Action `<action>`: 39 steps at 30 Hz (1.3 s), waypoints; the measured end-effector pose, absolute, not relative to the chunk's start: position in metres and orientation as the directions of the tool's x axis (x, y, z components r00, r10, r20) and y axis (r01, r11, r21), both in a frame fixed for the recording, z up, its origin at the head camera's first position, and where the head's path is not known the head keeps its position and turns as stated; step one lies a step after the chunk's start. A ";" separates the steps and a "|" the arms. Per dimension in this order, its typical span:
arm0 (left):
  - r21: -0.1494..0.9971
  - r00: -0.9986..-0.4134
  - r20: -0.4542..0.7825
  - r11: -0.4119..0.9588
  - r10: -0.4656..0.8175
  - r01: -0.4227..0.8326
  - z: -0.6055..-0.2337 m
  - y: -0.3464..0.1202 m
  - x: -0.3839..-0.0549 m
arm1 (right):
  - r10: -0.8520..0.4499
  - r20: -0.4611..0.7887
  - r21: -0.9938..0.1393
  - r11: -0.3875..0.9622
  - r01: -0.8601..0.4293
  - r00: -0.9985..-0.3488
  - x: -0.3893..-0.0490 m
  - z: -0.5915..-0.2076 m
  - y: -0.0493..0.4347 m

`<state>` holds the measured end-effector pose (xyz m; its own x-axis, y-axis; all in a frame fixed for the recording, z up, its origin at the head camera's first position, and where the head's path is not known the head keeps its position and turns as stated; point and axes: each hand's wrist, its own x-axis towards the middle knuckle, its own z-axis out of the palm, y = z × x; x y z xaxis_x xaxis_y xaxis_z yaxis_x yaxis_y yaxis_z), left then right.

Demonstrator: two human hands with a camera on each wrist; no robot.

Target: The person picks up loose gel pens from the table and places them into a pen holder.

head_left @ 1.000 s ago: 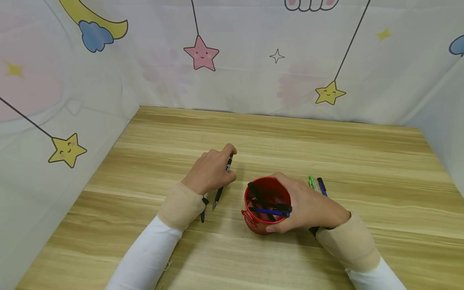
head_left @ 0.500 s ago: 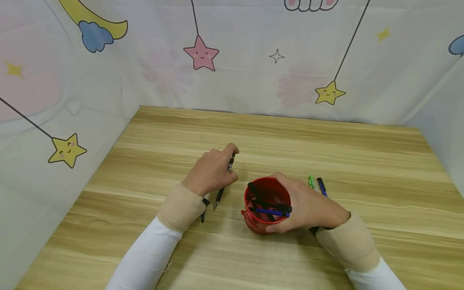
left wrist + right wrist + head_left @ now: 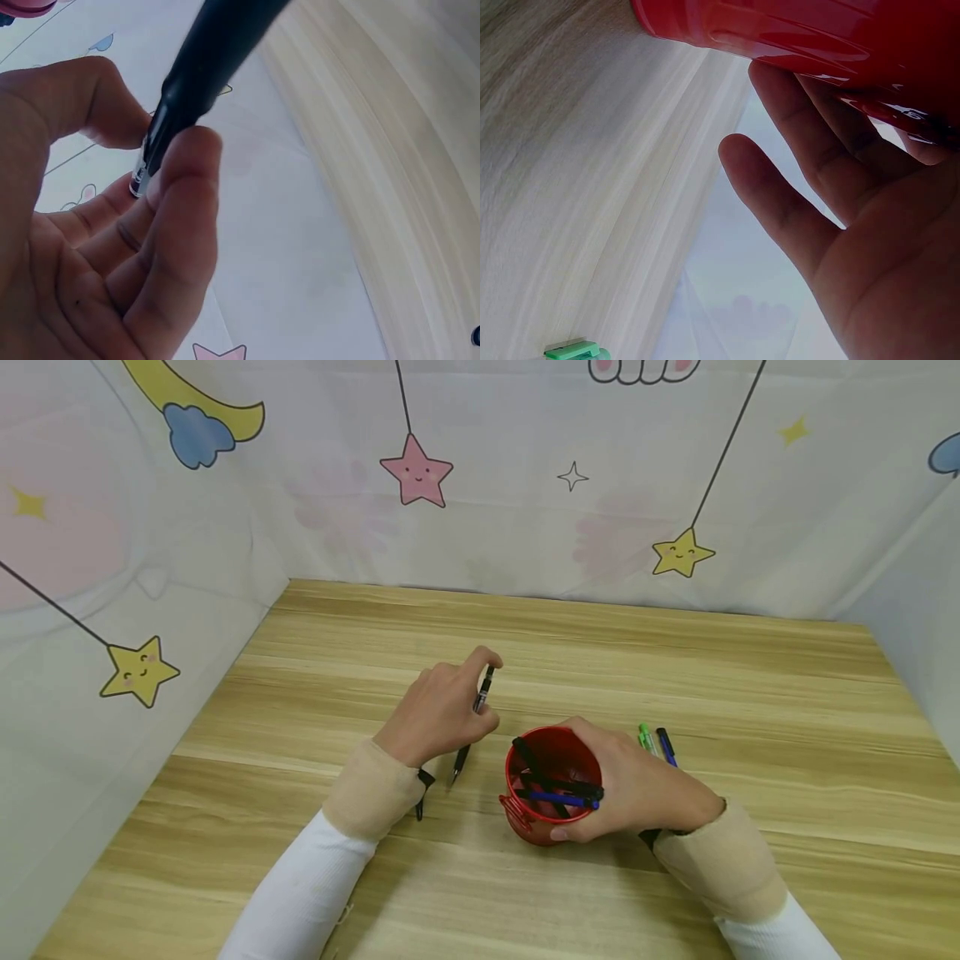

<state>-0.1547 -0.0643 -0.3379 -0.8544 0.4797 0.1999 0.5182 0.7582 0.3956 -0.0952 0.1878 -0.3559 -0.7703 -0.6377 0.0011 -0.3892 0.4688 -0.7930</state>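
My left hand [image 3: 442, 710] pinches a black pen [image 3: 462, 762] between thumb and fingers, its pointed metal tip slanting down toward me. The left wrist view shows the thumb and fingertips around the pen's barrel [image 3: 214, 56], close to its silver part. On the right, my right hand [image 3: 637, 781] grips a small red bucket [image 3: 536, 832] by its rim and side, thumb at the front. Inside the bucket lean several pens, among them a black one [image 3: 528, 756] and a blue one [image 3: 558, 797]. In the right wrist view one finger stands away from the bucket's wall [image 3: 795, 34].
Beyond my right hand a green pen [image 3: 647, 739] and a blue pen with a black end [image 3: 667, 745] lie on the wooden table [image 3: 360, 635]. Another black pen [image 3: 419, 807] shows beside my left wrist. A patterned cloth [image 3: 495, 543] encloses the table's back and sides.
My left hand has shifted a little right and away from me, carrying the black pen along with it. The right hand and the red bucket stay in place.
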 end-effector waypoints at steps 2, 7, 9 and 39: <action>0.394 -0.849 0.213 0.753 0.483 0.527 -0.337 -0.064 -0.154 | -0.642 0.003 -0.793 0.465 -0.393 -0.766 -0.095 -0.356 0.188; 0.389 -0.839 0.251 0.743 0.483 0.545 -0.336 -0.063 -0.153 | -0.652 0.007 -0.801 0.450 -0.395 -0.758 -0.096 -0.355 0.188; 0.389 -0.837 0.261 0.741 0.481 0.547 -0.335 -0.062 -0.153 | -0.652 0.006 -0.803 0.448 -0.392 -0.758 -0.096 -0.355 0.188; 0.426 -0.706 0.535 0.573 0.465 0.700 -0.324 -0.057 -0.148 | -0.656 0.013 -0.793 0.453 -0.407 -0.755 -0.096 -0.356 0.187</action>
